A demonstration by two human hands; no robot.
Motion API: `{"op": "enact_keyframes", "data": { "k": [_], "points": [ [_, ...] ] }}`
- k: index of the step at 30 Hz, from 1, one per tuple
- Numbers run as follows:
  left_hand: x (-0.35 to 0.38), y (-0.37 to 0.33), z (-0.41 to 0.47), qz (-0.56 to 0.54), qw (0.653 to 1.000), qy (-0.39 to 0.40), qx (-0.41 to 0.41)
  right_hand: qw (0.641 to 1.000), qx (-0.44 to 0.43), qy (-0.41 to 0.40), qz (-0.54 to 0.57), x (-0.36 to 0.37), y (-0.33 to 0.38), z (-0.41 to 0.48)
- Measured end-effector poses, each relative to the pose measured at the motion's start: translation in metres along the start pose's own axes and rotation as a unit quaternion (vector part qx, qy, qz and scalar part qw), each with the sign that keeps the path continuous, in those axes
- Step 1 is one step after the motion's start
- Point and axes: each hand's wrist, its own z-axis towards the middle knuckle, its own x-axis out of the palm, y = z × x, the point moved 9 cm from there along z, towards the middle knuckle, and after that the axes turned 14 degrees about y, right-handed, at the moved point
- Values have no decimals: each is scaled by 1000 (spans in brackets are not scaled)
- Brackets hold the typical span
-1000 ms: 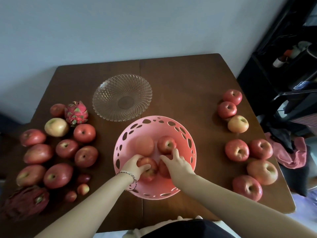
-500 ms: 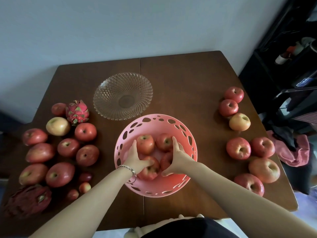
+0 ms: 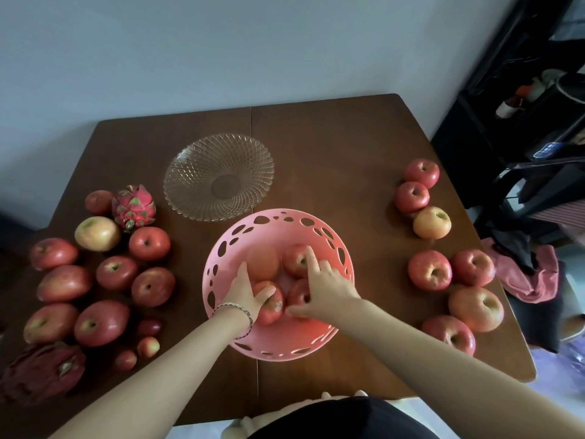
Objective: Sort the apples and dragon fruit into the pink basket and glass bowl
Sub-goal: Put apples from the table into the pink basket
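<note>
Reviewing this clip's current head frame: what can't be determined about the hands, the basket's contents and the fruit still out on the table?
- Head view: whether the left hand or right hand has a grip on an apple; both lie over the fruit, palms hidden.
- The near right red apple in the pink perforated plastic basket is mostly covered by the right hand.
- The far left apple there is blurred.
- The dark dragon fruit is cut off by the left edge.

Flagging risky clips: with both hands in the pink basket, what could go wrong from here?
1. The pink basket sits close to the glass bowl; a nudge could knock it.
2. The left hand and right hand press on four loose apples, which might roll.
3. The dragon fruit could get binned with apples.
</note>
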Motion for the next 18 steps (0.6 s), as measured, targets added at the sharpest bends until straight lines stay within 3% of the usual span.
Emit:
{"op": "enact_keyframes", "data": {
  "k": [3, 5, 6, 8, 10, 13, 18],
  "points": [
    [-1, 0, -4, 39, 999, -2, -6, 983, -56, -172, 38, -65, -17, -32],
    [2, 1, -6, 44, 999, 11, -3, 962, -20, -267, 55, -98, -58, -49],
    [4, 0, -7, 51, 999, 13, -3, 963, 33, -264, 40, -102, -85, -49],
    [4, -1, -9, 71, 997, 7, -9, 971, 174, -160, -24, -88, -138, -38],
    [3, -6, -13, 110, 994, -10, -19, 958, 253, -74, -114, -67, -169, -29],
    [1, -31, -26, 173, 983, -51, 28, 939, 262, -77, -208, -54, -182, -19],
    [9, -80, -49, 137, 975, -55, 168, 956, 251, -78, -126, -61, -185, -27]
  ]
}}
